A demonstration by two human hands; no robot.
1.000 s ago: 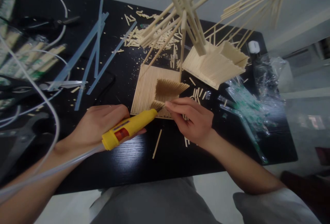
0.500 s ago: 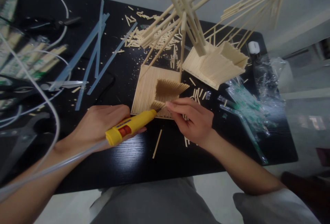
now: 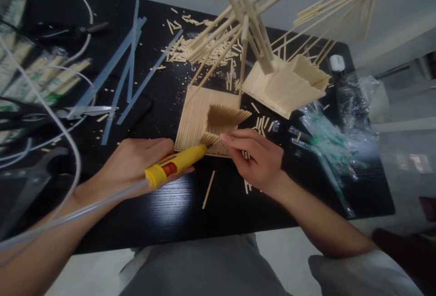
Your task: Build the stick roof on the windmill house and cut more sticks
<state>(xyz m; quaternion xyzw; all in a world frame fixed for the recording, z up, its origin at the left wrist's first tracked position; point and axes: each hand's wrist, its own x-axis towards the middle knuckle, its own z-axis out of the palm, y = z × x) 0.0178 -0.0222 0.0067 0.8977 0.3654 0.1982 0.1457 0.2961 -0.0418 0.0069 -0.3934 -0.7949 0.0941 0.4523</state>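
One grip is clear: left hand point(image 3: 138, 158) around a yellow glue gun point(image 3: 177, 163); right hand point(image 3: 256, 156) unclear.

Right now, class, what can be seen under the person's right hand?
Short pale sticks poke out past the near edge of the right hand, on the black table. Whatever lies directly beneath is covered, and the fingers hide the near right corner of the slatted base.

In view are one yellow tool point(image 3: 179, 163), two stick-built bases point(image 3: 192, 118), four bluish strips point(image 3: 150, 76) and one white case point(image 3: 337, 62).
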